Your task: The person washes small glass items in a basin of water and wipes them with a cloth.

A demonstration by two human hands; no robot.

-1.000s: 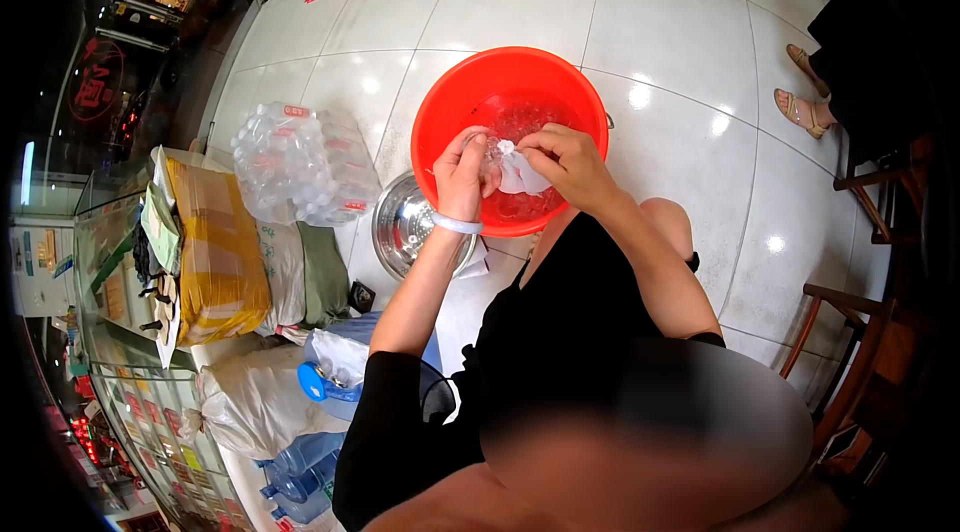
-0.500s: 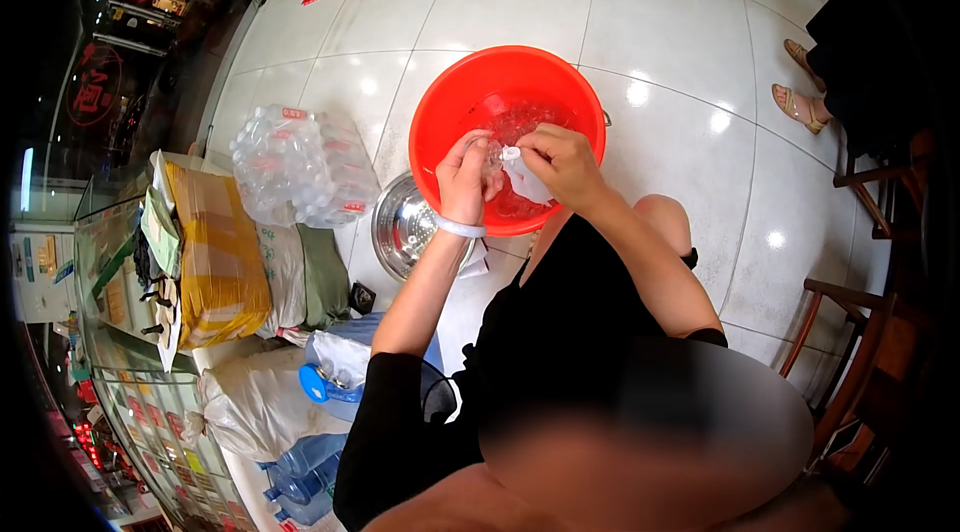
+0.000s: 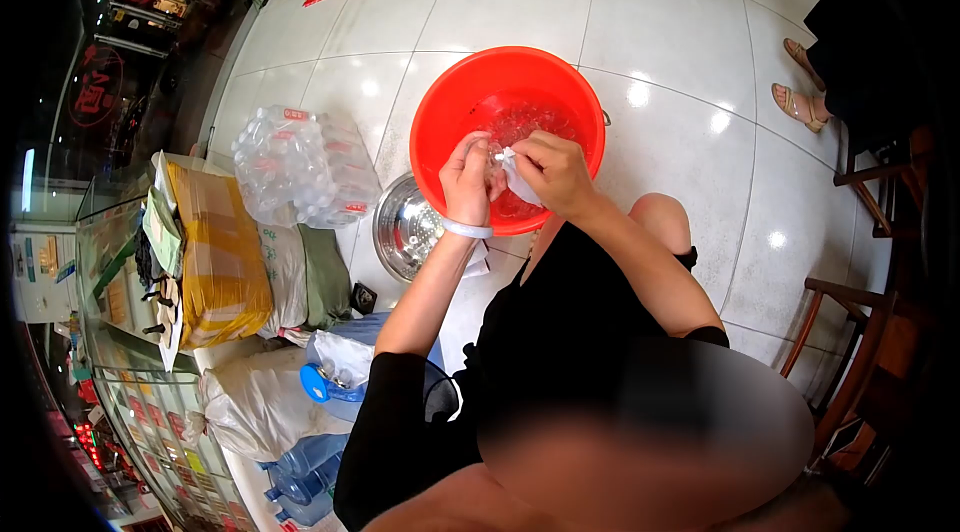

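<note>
Both of my hands are over a large red plastic tub [image 3: 440, 97]. My left hand [image 3: 466, 182], with a pale bangle at the wrist, is closed round a small clear glass [image 3: 494, 160], mostly covered by the fingers. My right hand [image 3: 556, 172] pinches a white cloth [image 3: 522, 184] whose upper end meets the mouth of the glass; how far it goes in I cannot tell. Below the hands, several clear pieces [image 3: 535, 120] lie in the tub, too blurred to name.
A steel basin [image 3: 390, 237] stands close against the tub's left side. Further left are shrink-wrapped bottles [image 3: 300, 167], a taped carton [image 3: 215, 252] and a blue water jug [image 3: 350, 392]. Wooden chairs [image 3: 850, 297] and a person's sandalled feet [image 3: 800, 102] are at the right.
My right hand has shifted slightly left, bringing the white cloth's end closer into the glass's mouth. My left hand keeps its hold, nearly in place.
</note>
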